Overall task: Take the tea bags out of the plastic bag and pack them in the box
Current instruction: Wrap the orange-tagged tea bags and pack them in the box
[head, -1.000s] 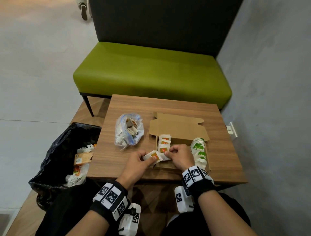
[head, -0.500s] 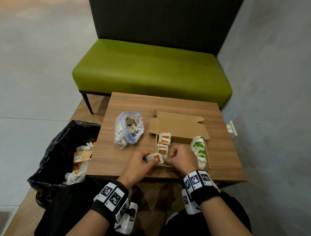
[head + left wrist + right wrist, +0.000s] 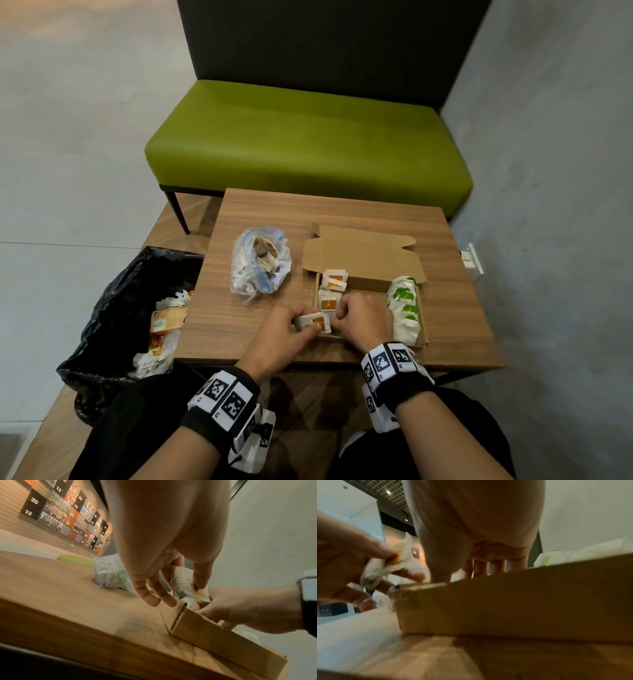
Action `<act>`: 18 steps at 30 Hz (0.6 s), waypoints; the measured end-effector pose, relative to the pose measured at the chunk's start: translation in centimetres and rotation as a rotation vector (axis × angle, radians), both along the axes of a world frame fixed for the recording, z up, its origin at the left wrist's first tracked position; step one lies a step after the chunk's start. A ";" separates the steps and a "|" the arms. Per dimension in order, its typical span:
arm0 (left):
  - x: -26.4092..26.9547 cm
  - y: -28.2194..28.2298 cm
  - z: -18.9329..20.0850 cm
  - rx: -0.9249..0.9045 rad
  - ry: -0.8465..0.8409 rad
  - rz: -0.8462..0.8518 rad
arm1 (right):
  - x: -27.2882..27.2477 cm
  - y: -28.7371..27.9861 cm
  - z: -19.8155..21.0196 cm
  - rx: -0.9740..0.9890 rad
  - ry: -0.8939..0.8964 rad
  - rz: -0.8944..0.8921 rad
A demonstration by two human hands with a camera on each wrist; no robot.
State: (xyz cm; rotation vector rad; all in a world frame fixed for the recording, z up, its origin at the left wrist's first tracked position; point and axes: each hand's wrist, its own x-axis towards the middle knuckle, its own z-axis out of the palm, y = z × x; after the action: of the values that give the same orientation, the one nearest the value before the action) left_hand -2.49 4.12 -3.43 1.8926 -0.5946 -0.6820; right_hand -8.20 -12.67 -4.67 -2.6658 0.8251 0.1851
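One tea bag is pinched between thumb and fingertips of the left hand, low in the middle of the head view, right at the near-left corner of the box. The right hand is curled inside the box beside it; whether anything is gripped there can't be told. The bag looks feather-light, soft and crushable, so it's probably best held by its flat paper edges. Orange-tagged bags are lined up along the box's left side, green ones on the right. The plastic bag, left of the box, still has plenty inside.
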 end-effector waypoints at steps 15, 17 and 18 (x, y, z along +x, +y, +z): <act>-0.9 -1.8 2.0 -0.403 0.269 0.295 | -1.7 1.7 3.4 0.774 -0.698 -0.113; -0.9 -1.7 1.9 -0.378 0.218 0.268 | -1.7 1.3 3.1 0.745 -0.688 -0.105; -0.8 -1.6 1.9 -0.357 0.177 0.256 | -1.8 1.0 3.0 0.732 -0.674 -0.091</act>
State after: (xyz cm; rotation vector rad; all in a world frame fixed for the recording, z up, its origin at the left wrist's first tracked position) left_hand -3.28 2.49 -1.58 1.5231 -0.3273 -0.5287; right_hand -9.98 -11.65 -1.71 -1.8078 0.5092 -0.3551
